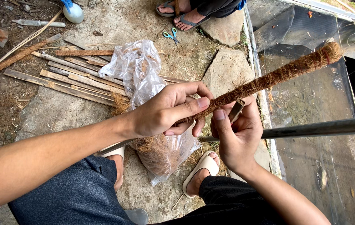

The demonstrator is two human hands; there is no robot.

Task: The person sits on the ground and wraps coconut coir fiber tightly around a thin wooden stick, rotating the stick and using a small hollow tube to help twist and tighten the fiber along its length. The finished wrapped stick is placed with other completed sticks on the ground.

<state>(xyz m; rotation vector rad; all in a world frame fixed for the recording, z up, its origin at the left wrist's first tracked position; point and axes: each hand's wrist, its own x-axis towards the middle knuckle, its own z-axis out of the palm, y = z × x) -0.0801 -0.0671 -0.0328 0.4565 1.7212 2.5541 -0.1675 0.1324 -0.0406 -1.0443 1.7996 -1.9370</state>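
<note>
While I sit low over the stony ground, my left hand (167, 112) wraps around the near end of a fibre-wrapped stick (269, 79), the fingers curled over it and the thumb and forefinger pressed together on the brown coir. My right hand (235, 133) comes up from below beside it, thumb raised against the stick's underside, the other fingers bent around a narrow flat metal strip (236, 110); how tightly they pinch it I cannot tell, since the palm hides them. The stick itself runs up and away to the right, out over a sheet of clear plastic (310, 104) that covers a shallow trough, and its far end is bushy with a thin red tie near the tip. A dark metal rod (319, 129) crosses beneath my right hand, reaching to the right edge of the view.

Under my left wrist a clear plastic bag (140, 71) lies crumpled with loose coconut fibre (156, 152) inside. Left of the bag a row of split bamboo slats (69, 79) rests on the ground, with another wrapped stick (83, 53) beyond them. Small blue-green scissors (171, 35) lie near another person's sandalled feet (181, 14) at the top. My own white sandal (200, 168) shows below the bag.
</note>
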